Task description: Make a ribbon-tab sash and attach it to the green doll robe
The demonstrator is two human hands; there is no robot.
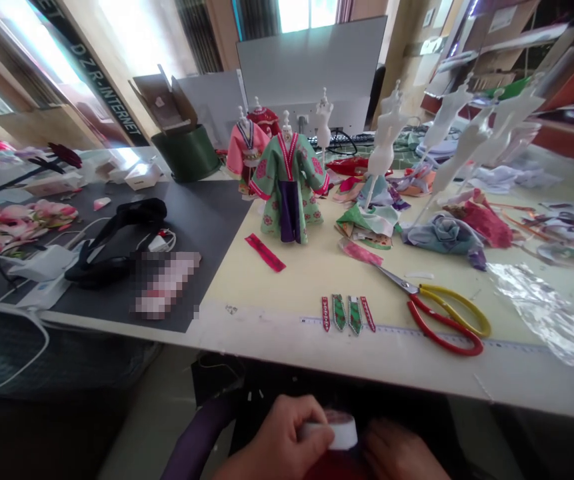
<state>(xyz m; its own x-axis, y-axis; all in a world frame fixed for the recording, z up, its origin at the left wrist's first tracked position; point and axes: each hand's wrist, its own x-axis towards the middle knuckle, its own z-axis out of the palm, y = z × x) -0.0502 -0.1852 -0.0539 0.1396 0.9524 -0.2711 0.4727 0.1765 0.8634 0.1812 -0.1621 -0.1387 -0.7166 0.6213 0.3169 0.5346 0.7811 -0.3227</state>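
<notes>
My left hand point(287, 437) is closed round a roll of white tape point(345, 433), thumb and fingers pinching its side, low in front of the table edge. Just right of the roll is my right hand point(399, 450), blurred, its fingertips hidden, so its grip does not show. Some dark red and purple cloth point(334, 467) lies under the hands, partly cut off by the picture's edge. On the table ahead, several small green and red trim pieces point(339, 313) lie in a row along a ruler point(391, 329). Scissors with red and yellow handles point(441, 317) rest right of them.
A doll form wears a green robe point(289, 187), with a pink robe point(247, 150) behind it. Bare white forms point(387, 140) and fabric heaps point(441, 233) stand right. A red strip point(265, 253), clear plastic point(551, 310) and a black headset strap point(117, 240) also lie there.
</notes>
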